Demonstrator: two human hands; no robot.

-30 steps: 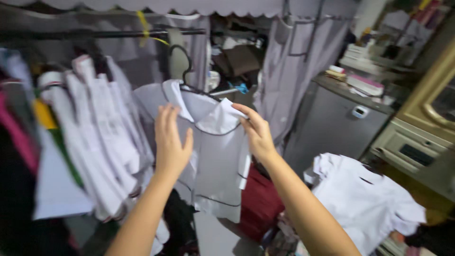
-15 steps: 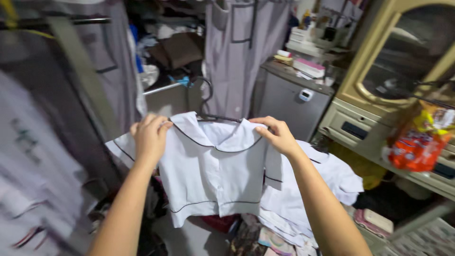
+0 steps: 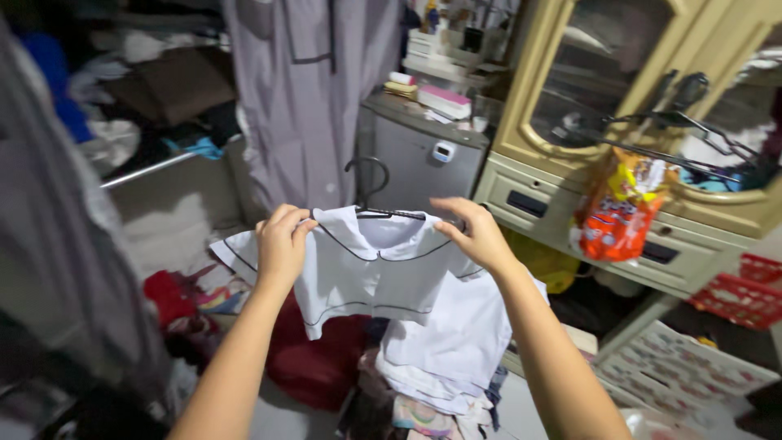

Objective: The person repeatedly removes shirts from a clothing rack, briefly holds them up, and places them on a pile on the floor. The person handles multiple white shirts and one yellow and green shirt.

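Swung away from the clothes rail, the white shirt (image 3: 371, 273) on its black hanger (image 3: 371, 200) now hangs above the heap of folded whites (image 3: 444, 342), before the cream cabinet (image 3: 652, 155). Light and limp, it's best held at the shoulders; left hand (image 3: 281, 240) and right hand (image 3: 481, 236) pinch there.

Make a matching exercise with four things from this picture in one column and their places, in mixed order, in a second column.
Things:
1. shirt
2. hanger
3. snack bag
4. red basket

Places:
A. hangs in front of the cream cabinet
B. held at its shoulders by the left hand and right hand
C. low at the right edge, beside the cabinet
D. its hook sticks up above the collar

Pairs: 1-B, 2-D, 3-A, 4-C
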